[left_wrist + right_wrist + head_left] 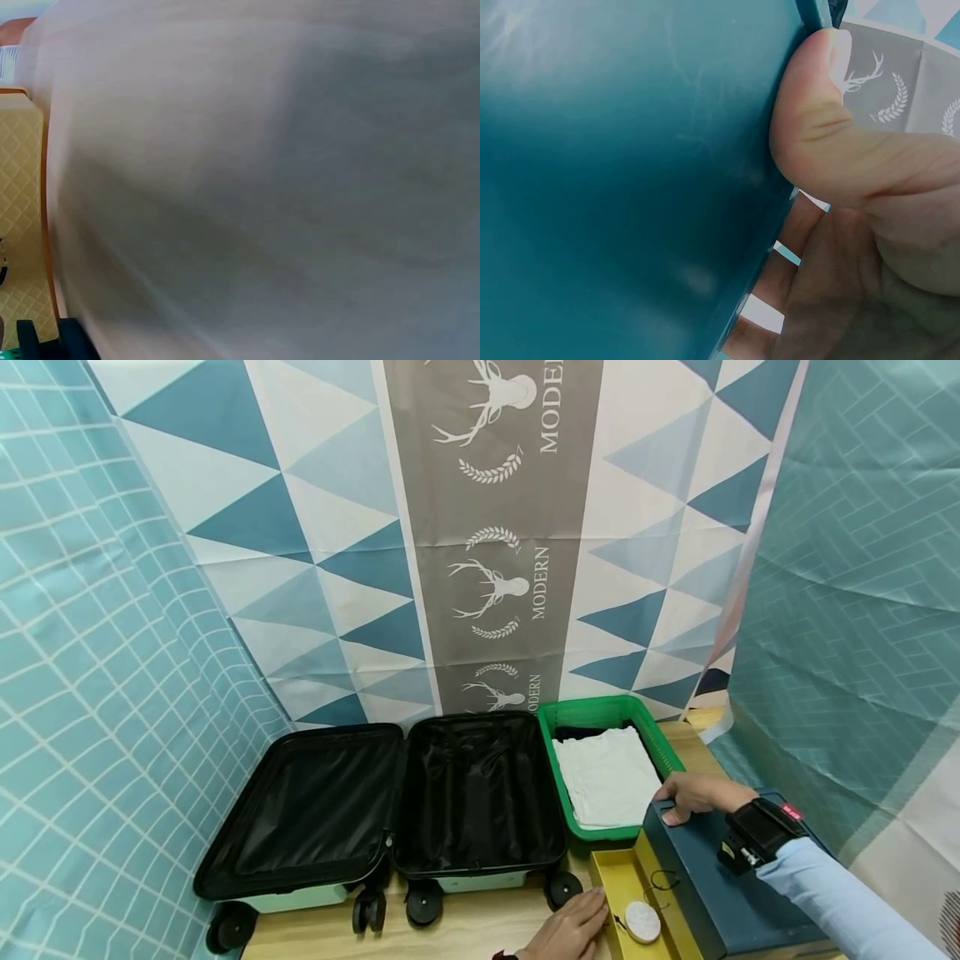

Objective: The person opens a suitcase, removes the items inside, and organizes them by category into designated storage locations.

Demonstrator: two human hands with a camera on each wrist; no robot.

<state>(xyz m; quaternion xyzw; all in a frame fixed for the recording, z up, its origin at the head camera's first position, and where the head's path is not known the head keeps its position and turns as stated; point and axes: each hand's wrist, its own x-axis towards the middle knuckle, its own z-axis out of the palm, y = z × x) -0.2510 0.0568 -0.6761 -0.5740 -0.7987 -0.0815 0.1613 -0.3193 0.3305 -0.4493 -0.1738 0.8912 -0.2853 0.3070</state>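
Note:
A dark blue drawer box stands at the lower right, its yellow drawer pulled out to the left. My right hand grips the box's far edge. In the right wrist view its thumb lies on the blue surface, with the fingers round the side. My left hand touches the drawer's outer side with extended fingers. In the drawer lie a round white object with a cord and a thin dark loop. The left wrist view is mostly blurred skin beside the yellow drawer.
An open suitcase with black lining lies left of the box, its wheels towards me. Behind the drawer, a green basket holds folded white cloth and something dark. Patterned curtains hang around the wooden table.

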